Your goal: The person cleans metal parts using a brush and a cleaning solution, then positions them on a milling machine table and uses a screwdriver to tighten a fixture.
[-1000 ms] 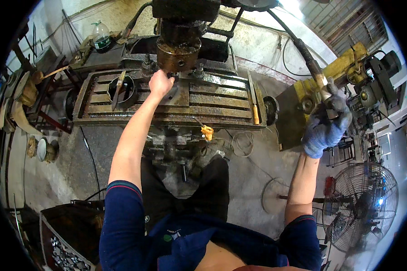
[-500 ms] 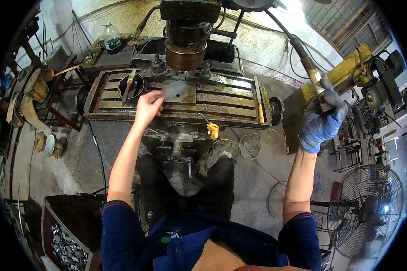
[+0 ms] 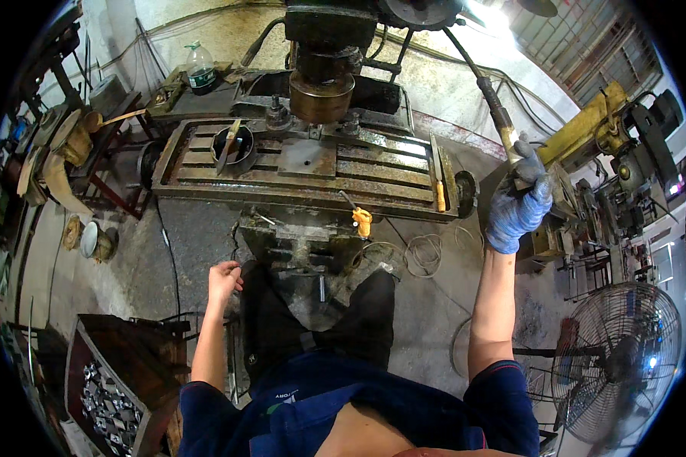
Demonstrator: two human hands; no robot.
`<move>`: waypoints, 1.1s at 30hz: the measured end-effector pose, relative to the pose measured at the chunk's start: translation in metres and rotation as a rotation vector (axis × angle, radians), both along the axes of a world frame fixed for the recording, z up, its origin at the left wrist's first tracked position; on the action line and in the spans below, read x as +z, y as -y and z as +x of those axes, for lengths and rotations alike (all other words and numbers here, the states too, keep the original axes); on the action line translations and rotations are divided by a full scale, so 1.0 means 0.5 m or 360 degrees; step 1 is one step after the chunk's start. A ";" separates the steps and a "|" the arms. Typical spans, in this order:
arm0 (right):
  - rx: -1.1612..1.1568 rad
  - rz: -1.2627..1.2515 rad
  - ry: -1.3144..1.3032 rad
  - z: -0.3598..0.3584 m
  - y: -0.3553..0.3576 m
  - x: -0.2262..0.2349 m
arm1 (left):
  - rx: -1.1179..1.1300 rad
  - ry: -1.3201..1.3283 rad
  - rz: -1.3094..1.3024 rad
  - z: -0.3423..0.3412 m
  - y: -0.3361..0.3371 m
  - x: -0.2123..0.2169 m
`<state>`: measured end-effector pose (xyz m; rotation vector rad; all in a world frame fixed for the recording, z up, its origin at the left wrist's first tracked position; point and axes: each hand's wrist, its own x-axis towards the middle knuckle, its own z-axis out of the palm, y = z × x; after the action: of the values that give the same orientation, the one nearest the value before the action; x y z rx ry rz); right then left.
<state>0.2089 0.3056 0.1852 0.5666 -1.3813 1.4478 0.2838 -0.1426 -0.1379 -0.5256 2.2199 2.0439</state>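
Observation:
My left hand (image 3: 224, 280), bare, hangs beside my left thigh, well below the machine table. Its fingers are curled in; whatever they may hold is hidden. Up at the right, my right hand (image 3: 520, 199) in a blue-grey glove is wrapped round the lower end of a long machine lever (image 3: 503, 122). Ahead of me, the slotted machine table (image 3: 282, 183) carries a flat metal plate (image 3: 301, 162) with a small dark hole, below the round spindle head (image 3: 322, 95). A dark pot (image 3: 244, 161) stands on the table's left part, with a brush (image 3: 229, 141) lying across it.
At the lower left stands a box (image 3: 141, 381) with many small metal pieces (image 3: 107, 404). A caged fan (image 3: 617, 358) is at the lower right. An orange-handled tool (image 3: 440, 196) lies on the table's right end; a yellow-wrapped handle (image 3: 362, 221) juts from the front. Cable coils (image 3: 423, 255) lie on the floor.
My left hand has drawn back from the plate down to my left thigh. My right hand, still round the lever, has shifted slightly left and down. The whitish haze over the plate is gone.

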 end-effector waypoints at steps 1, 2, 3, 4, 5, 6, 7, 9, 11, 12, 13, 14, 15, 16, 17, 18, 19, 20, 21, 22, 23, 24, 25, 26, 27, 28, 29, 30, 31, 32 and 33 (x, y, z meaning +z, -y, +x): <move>-0.0004 -0.0002 0.0002 -0.001 0.002 -0.003 | 0.0003 0.0029 -0.0035 0.005 0.006 -0.011; 0.0037 -0.0004 0.0006 0.000 0.000 -0.006 | -0.0005 0.0054 -0.0064 0.006 -0.003 0.000; 0.0079 -0.0006 0.0010 0.002 -0.003 -0.011 | -0.0012 0.0079 -0.0093 0.005 -0.013 0.012; 0.0120 -0.0008 0.0014 0.003 -0.007 -0.016 | -0.0051 0.0074 -0.0123 0.001 -0.021 0.021; 0.0116 -0.0023 0.0044 0.005 -0.007 -0.019 | -0.0083 0.0070 -0.0154 -0.003 -0.027 0.032; 0.0111 -0.0038 0.0073 0.008 -0.008 -0.022 | -0.0116 0.0067 -0.0186 -0.008 -0.033 0.039; 0.0106 -0.0053 0.0103 0.009 -0.008 -0.025 | -0.0128 0.0063 -0.0198 -0.014 -0.039 0.042; 0.0089 0.0055 0.0012 0.005 -0.007 -0.029 | -0.0158 0.0056 -0.0223 -0.026 -0.054 0.053; 0.0049 0.0089 -0.0015 0.003 -0.006 -0.035 | -0.0232 0.0021 -0.0267 -0.027 -0.064 0.066; 0.0017 0.0070 0.0003 0.003 -0.005 -0.038 | -0.0251 0.0010 -0.0320 -0.028 -0.069 0.070; -0.0013 0.0051 0.0022 0.003 -0.004 -0.041 | -0.0270 0.0000 -0.0373 -0.029 -0.073 0.074; -0.0003 0.0077 -0.0011 0.002 -0.006 -0.042 | -0.0303 -0.0026 -0.0408 -0.030 -0.074 0.080; 0.0009 0.0103 -0.0043 0.001 -0.010 -0.043 | -0.0334 -0.0050 -0.0443 -0.031 -0.075 0.086; 0.0023 0.0129 -0.0076 0.000 -0.013 -0.042 | -0.0363 -0.0075 -0.0478 -0.030 -0.075 0.093; 0.0054 0.0124 -0.0067 -0.001 -0.014 -0.040 | -0.0385 -0.0082 -0.0534 -0.027 -0.074 0.104; 0.0089 0.0118 -0.0060 -0.001 -0.014 -0.036 | -0.0404 -0.0089 -0.0591 -0.023 -0.072 0.116; 0.0127 0.0113 -0.0053 -0.003 -0.013 -0.031 | -0.0418 -0.0095 -0.0648 -0.017 -0.069 0.130; 0.0121 0.0072 -0.0023 -0.001 -0.013 -0.027 | -0.0486 -0.0165 -0.0869 -0.010 -0.070 0.163; 0.0136 0.0039 -0.0033 0.001 -0.018 -0.022 | -0.0551 -0.0232 -0.1089 0.000 -0.074 0.210; 0.0166 0.0002 -0.0040 0.000 -0.022 -0.018 | -0.0604 -0.0287 -0.1314 0.017 -0.073 0.255; 0.0196 -0.0031 -0.0047 0.001 -0.022 -0.010 | -0.0614 -0.0352 -0.1347 0.035 -0.069 0.292; 0.0178 -0.0022 -0.0057 0.000 -0.015 -0.006 | -0.0615 -0.0406 -0.1384 0.056 -0.061 0.325; 0.0170 -0.0205 0.0137 0.006 -0.015 -0.002 | -0.0611 -0.0458 -0.1420 0.079 -0.054 0.360; 0.0191 -0.0080 0.0031 0.002 -0.019 -0.002 | -0.0583 -0.0463 -0.1424 0.105 -0.047 0.396; 0.0230 0.0040 -0.0075 -0.006 -0.026 -0.004 | -0.0541 -0.0455 -0.1430 0.137 -0.038 0.433; 0.0291 -0.0201 0.0145 -0.007 -0.035 -0.006 | -0.0491 -0.0414 -0.1358 0.175 -0.027 0.475; 0.0230 -0.0196 0.0166 -0.013 -0.055 -0.014 | -0.0446 -0.0485 -0.1299 0.210 -0.017 0.508; 0.0173 -0.0202 0.0192 -0.020 -0.077 -0.023 | -0.0438 -0.0478 -0.1267 0.244 -0.001 0.541; 0.0100 -0.0150 0.0074 -0.014 -0.113 -0.022 | -0.0471 -0.0512 -0.1236 0.256 0.013 0.577; 0.0062 -0.0085 -0.0033 -0.019 -0.134 -0.030 | -0.0402 -0.0493 -0.1249 0.285 0.037 0.597; 0.0194 -0.0193 -0.0009 -0.025 -0.143 -0.025 | -0.0327 -0.0449 -0.1277 0.321 0.056 0.626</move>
<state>0.1963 0.3770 0.1727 0.5843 -1.2633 1.6147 0.4443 -0.1707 0.1753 -0.0245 3.0706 1.1205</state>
